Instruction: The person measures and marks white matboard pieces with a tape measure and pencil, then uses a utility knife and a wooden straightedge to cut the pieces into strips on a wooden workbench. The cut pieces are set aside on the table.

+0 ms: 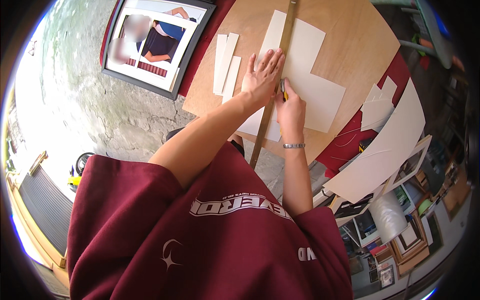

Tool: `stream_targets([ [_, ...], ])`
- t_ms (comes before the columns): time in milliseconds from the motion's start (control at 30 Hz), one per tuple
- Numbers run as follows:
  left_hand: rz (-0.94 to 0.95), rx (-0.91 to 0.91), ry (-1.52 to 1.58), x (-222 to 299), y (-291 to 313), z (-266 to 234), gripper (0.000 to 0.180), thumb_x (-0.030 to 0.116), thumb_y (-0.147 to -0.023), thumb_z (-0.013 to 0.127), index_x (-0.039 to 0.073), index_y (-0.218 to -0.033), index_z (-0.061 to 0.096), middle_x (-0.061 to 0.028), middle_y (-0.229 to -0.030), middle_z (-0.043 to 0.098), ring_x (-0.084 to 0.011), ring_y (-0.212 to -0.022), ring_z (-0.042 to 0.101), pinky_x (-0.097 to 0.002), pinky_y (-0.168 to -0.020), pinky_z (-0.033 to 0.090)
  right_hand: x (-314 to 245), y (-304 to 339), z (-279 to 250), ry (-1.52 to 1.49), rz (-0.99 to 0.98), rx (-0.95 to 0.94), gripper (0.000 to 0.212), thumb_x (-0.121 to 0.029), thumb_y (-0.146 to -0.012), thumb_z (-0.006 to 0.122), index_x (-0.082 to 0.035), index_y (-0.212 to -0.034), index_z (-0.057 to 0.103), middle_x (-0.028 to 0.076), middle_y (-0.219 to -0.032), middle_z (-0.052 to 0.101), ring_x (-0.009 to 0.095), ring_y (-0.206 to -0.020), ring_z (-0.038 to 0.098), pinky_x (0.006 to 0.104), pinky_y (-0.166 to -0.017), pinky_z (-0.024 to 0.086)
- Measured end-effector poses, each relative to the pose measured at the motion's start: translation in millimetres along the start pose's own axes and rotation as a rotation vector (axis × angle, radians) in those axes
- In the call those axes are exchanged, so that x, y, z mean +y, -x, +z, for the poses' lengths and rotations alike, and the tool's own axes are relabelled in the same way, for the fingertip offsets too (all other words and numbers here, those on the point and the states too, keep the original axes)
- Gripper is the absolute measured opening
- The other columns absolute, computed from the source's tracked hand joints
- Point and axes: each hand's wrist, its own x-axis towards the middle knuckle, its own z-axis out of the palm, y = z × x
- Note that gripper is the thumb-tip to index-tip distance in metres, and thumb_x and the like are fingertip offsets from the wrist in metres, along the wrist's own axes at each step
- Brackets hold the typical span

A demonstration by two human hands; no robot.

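A long, narrow straightedge (286,37) lies across a white board (306,42) on the wooden tabletop. My left hand (263,77) rests flat on the board and the straightedge's left side, fingers stretched out and pointing away from me. Just right of the straightedge, my right hand (291,107) is closed round a utility knife (285,92) with yellow and dark parts. The knife's tip end is beside the straightedge's edge; whether the blade touches the board is too small to tell. Another part of the white board (325,100) spreads to the right of my right hand.
Several white strips (226,65) lie left of the board. A dark-framed picture (155,45) sits at the far left on red cloth. On the right are white offcuts (377,107), a large white sheet (382,155) and a tape measure (365,144). Frames (412,235) crowd the lower right.
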Motion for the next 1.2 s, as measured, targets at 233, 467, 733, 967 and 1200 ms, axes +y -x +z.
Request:
stream_targets([
  [233, 0.015, 0.002, 0.084, -2.1, 2.6, -4.7, 0.12, 0.034, -0.083, 0.084, 0.009, -0.17, 0.006, -0.005, -0.179, 0.005, -0.0249, -0.164, 0.007, -0.0592, -0.131, 0.013, -0.2, 37.8, -0.1, 0.077, -0.009, -0.013, 0.05, -0.008, -0.093, 0.068, -0.001, -0.141, 0.062, 0.027, -0.099, 0.074, 0.042, -0.088, 0.074, 0.0474, -0.075, 0.06],
  [467, 0.025, 0.015, 0.07, -1.4, 2.3, -2.9, 0.119, 0.033, -0.084, 0.083, 0.008, -0.17, 0.005, -0.0061, -0.179, 0.004, -0.0261, -0.164, 0.007, -0.0606, -0.13, 0.015, 10.3, 72.0, 6.7, 0.086, 0.094, -0.091, 0.051, -0.012, -0.094, 0.067, -0.006, -0.145, 0.061, 0.027, -0.102, 0.073, 0.041, -0.089, 0.073, 0.0458, -0.079, 0.059],
  [733, 0.001, -0.005, -0.02, -0.2, -1.8, 4.8, 0.121, 0.042, -0.085, 0.084, 0.011, -0.17, 0.003, -0.0031, -0.179, 0.001, -0.0235, -0.164, 0.005, -0.0607, -0.131, 0.01, 25.8, 108.5, 17.1, 0.075, 0.119, -0.093, 0.053, -0.012, -0.096, 0.065, -0.009, -0.148, 0.059, 0.025, -0.092, 0.073, 0.039, -0.076, 0.071, 0.0461, -0.072, 0.057],
  [967, 0.006, -0.026, -0.021, -1.1, -1.5, 2.6, 0.119, 0.041, -0.087, 0.082, 0.012, -0.17, 0.002, -0.0023, -0.179, -0.001, -0.0234, -0.165, 0.003, -0.0613, -0.131, 0.01, 29.1, 122.4, 15.1, 0.075, 0.16, -0.158, 0.055, -0.014, -0.098, 0.066, -0.008, -0.151, 0.056, 0.025, -0.095, 0.073, 0.038, -0.069, 0.068, 0.0444, -0.066, 0.055],
  [1200, 0.055, 0.054, 0.112, -10.7, -4.1, 5.4, 0.121, 0.036, -0.083, 0.086, 0.014, -0.17, 0.006, -0.003, -0.179, 0.006, -0.0245, -0.164, 0.007, -0.0604, -0.131, 0.011, 63.7, 179.8, 29.2, -0.13, 0.184, 0.046, 0.036, -0.026, -0.099, 0.072, 0.001, -0.121, 0.065, 0.023, -0.102, 0.068, 0.042, -0.087, 0.067, 0.0498, -0.074, 0.055],
])
